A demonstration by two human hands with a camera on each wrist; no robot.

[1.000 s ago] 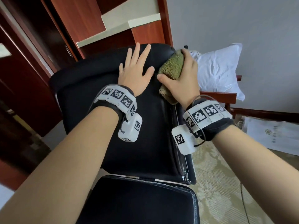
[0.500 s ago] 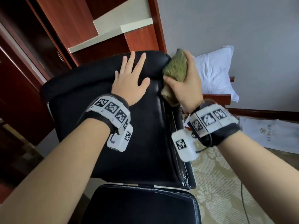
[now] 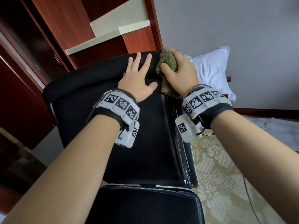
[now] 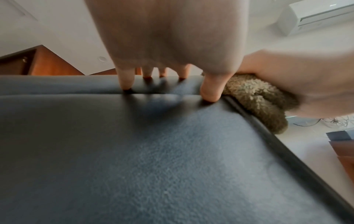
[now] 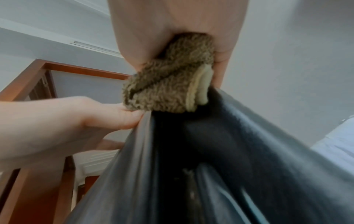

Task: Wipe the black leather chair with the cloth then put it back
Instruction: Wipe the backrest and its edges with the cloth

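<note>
While the left hand (image 3: 137, 81) lies flat on the upper backrest of the black leather chair (image 3: 145, 143), its fingers (image 4: 125, 81) straight and spread with the tips pressing the padded top edge, the right hand (image 3: 179, 73) grips the cloth (image 3: 168, 63) just beside it. That cloth is an olive-green, shaggy wad, bunched in the curled fingers and thumb and pressed against the chair's upper right corner and side edge, with a tail hanging down below the palm along the piping. In the right wrist view a pale hem of the cloth (image 5: 172, 84) touches the leather. The left thumb sits almost against the cloth. Beyond the right hand a white pillow (image 3: 213, 70) rests on a wooden-framed seat; past the left hand's fingertips stands red-brown wooden cabinetry (image 3: 64, 26). Below the right forearm lies a pale patterned carpet (image 3: 218, 175).
</note>
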